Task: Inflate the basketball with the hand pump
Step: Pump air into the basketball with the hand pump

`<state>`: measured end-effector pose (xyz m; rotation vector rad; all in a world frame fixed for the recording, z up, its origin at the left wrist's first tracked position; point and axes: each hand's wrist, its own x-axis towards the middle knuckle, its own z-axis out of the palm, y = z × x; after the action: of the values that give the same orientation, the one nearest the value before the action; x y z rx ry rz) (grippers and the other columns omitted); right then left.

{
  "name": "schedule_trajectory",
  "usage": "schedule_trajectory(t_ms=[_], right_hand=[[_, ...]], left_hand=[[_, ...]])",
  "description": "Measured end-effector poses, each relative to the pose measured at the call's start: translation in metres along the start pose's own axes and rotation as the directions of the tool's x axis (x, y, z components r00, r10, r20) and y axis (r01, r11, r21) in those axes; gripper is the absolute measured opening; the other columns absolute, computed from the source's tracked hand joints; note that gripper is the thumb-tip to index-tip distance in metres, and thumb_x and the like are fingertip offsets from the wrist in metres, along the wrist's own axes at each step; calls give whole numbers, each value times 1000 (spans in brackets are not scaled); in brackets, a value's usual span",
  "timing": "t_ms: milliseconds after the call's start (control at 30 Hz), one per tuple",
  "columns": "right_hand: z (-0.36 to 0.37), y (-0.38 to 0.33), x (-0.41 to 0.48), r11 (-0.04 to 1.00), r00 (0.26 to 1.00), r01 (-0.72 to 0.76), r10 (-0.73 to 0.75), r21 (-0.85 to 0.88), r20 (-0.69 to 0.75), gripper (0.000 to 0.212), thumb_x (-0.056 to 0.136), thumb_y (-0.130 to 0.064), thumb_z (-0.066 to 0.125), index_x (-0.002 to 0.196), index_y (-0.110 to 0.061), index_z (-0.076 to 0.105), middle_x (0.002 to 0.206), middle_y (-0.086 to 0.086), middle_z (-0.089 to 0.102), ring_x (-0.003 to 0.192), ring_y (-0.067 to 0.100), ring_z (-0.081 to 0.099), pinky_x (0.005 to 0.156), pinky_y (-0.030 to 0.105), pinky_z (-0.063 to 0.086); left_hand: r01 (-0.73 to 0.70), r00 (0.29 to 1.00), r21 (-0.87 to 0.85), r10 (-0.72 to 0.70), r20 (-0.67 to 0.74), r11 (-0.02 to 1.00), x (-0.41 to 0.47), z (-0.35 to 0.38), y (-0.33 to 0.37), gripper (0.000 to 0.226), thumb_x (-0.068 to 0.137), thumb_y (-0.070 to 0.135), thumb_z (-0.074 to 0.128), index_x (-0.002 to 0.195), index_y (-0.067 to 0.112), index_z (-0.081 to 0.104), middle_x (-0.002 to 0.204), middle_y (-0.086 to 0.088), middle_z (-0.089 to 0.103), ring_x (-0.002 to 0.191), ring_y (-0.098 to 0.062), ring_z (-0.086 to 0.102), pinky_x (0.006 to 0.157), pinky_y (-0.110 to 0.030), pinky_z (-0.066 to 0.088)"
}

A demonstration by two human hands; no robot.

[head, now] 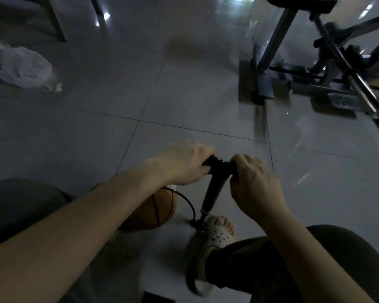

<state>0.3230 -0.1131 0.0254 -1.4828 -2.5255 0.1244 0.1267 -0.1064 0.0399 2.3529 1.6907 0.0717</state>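
A black hand pump [212,189] stands upright on the tiled floor, its T-handle at the top. My left hand [184,162] is closed around the handle's left end and my right hand [254,176] around its right end. An orange basketball [153,211] lies on the floor left of the pump, partly hidden under my left forearm. A thin black hose [189,204] curves from the pump's base up to the top of the ball. My right foot in a pale clog [217,232] rests at the pump's base.
A metal exercise machine [328,68] with a chrome bar stands at the upper right. A crumpled plastic bag [22,66] lies on the floor at the upper left, near furniture legs [57,22]. My knees fill the lower corners.
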Motion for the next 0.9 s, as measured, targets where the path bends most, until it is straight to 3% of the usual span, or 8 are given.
schedule_trajectory(t_ms=[100,233,367,600,700,800,900], right_hand=[[18,-9,-10,993,999,-40,37,-114,-28,17,89,-24,34,99,-17,46,85,-1,45,70,15,42,55,30,44],[62,-7,-28,971,987,-63,95,-230,129,25,87,-19,32,106,-13,48,91,6,44,74,18,41,58,30,41],[91,-3,-39,961,947,-31,116,-274,300,26,93,-20,44,118,-13,43,107,9,43,87,22,44,69,32,41],[122,-6,-37,948,862,-75,218,-310,457,31,98,-30,46,123,-13,39,116,12,43,99,26,48,73,33,39],[111,-8,-36,958,859,-25,166,-285,485,29,98,-29,47,121,-12,42,118,12,50,103,28,51,77,35,41],[78,-8,-36,980,912,-39,114,-193,395,24,96,-17,47,119,-11,48,117,10,54,103,26,51,84,34,46],[34,-5,-21,984,994,-42,59,-175,96,31,89,-13,35,116,-11,52,108,8,54,94,23,52,82,35,49]], left_hand=[[-51,995,68,57,-87,996,-11,22,3,18,101,35,48,113,22,45,96,4,44,81,-16,49,69,-34,45],[27,992,177,-5,-128,984,-19,95,9,18,96,14,47,112,16,39,103,-8,42,81,-22,45,65,-33,39],[6,978,284,54,-202,959,-23,143,11,19,92,17,37,108,10,44,100,-13,48,82,-26,46,69,-36,36],[45,999,290,-38,-29,956,-22,181,10,32,97,21,33,121,5,44,115,-17,50,93,-31,49,81,-40,43],[-10,999,292,1,32,956,-18,165,12,31,99,17,25,120,10,46,117,-13,53,101,-29,51,86,-40,41],[-76,997,345,75,15,936,-14,127,19,26,100,15,30,118,13,49,113,-7,53,103,-25,50,85,-37,38],[-20,973,322,93,-211,947,-7,72,22,22,95,14,35,111,16,50,103,-5,52,92,-24,49,76,-36,37]])
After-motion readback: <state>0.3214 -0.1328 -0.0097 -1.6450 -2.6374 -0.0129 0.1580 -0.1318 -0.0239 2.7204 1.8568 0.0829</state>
